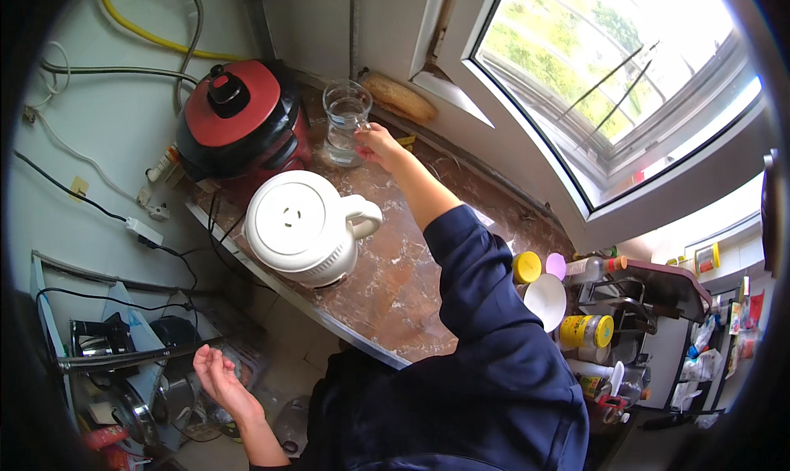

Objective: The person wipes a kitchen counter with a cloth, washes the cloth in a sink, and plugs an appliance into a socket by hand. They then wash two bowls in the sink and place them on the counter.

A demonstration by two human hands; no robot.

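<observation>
The fingers of my right hand (376, 145) are closed at the handle of a clear glass mug (344, 125). The mug stands upright on the brown marbled countertop (395, 249), near the wall, and seems to hold some clear liquid. Nearer to me is a white lidded jug appliance (302, 224), its handle pointing right; neither hand touches it. My left hand (222, 378) hangs in the air to the left of my body, beyond the counter's front edge. Its fingers are loosely curled and hold nothing.
A red and black electric cooker (237, 122) stands left of the mug. Behind the mug lies a brown loofah-like piece (398, 96). An open window sash (555, 181) juts in at right, above jars and bottles (583, 331). Cables (191, 273) hang at left by a pot rack (129, 363).
</observation>
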